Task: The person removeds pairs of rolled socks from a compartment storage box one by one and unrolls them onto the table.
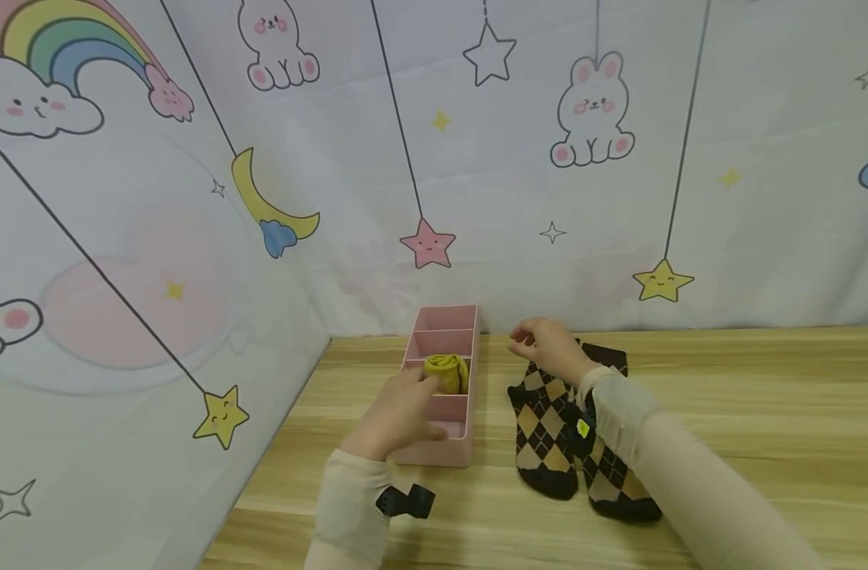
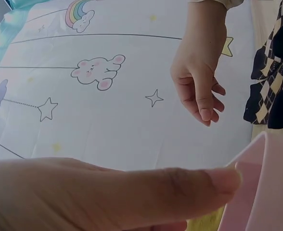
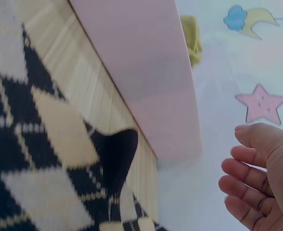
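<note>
left hand unclenched over pink divided organizer, rolled yellow fabric just beside it, right hand empty, loosely curled above argyle socks

The right sleeve partly hides the argyle socks; both wrist views crop the pink box.
</note>
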Motion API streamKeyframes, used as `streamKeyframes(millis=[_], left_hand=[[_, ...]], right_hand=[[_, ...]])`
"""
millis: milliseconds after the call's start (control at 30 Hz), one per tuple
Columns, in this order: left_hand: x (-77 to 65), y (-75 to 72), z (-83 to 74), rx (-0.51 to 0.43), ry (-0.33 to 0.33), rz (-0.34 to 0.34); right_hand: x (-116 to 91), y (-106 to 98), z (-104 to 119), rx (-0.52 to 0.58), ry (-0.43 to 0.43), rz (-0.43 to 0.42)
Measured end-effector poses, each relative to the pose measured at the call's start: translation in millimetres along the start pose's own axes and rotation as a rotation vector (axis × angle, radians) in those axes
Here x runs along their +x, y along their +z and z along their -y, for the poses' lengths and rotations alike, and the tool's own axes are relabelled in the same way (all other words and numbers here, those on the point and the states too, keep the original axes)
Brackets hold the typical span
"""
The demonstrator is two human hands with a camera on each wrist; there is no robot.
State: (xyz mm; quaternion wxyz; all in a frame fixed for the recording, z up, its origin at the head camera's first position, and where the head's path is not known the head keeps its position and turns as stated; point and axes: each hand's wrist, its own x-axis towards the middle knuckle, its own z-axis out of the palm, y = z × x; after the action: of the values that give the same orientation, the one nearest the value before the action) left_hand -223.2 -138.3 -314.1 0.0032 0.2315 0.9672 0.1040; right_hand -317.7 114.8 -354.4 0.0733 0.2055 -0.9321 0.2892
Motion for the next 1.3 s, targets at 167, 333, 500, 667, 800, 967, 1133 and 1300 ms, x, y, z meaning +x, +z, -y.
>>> streamKeyframes(millis=[167,333,500,667,800,967,1133,1300], left_hand=[[-2.0,-1.3,10.5,-0.029,-0.053,-0.007],[-3.4,-2.7,19.2,-0.016,-0.051,-0.021],[-7.0,-4.0,26.2,-0.004,-0.095,-0.017],[-10.3,-5.2,31.6,0.025,-0.127,0.007],[-10.5,-4.5,36.9,0.032,-0.134,0.026],[-9.1,-1.1,42.0,0.017,-0.127,0.046],[-7.8,0.8,44.6,0.002,-0.116,0.045],[-7.0,0.7,44.5,0.004,-0.120,0.050]], right_hand=[[5,5,16,0.030,-0.025,0.021],[10,12,29,0.059,-0.061,0.027],[19,22,40,0.082,-0.106,0.056],[29,31,51,-0.006,-0.171,0.096],[36,37,59,-0.112,-0.188,0.131],[40,44,65,-0.108,-0.152,0.167],[41,49,71,-0.202,-0.132,0.191],[40,52,75,-0.251,-0.118,0.187]])
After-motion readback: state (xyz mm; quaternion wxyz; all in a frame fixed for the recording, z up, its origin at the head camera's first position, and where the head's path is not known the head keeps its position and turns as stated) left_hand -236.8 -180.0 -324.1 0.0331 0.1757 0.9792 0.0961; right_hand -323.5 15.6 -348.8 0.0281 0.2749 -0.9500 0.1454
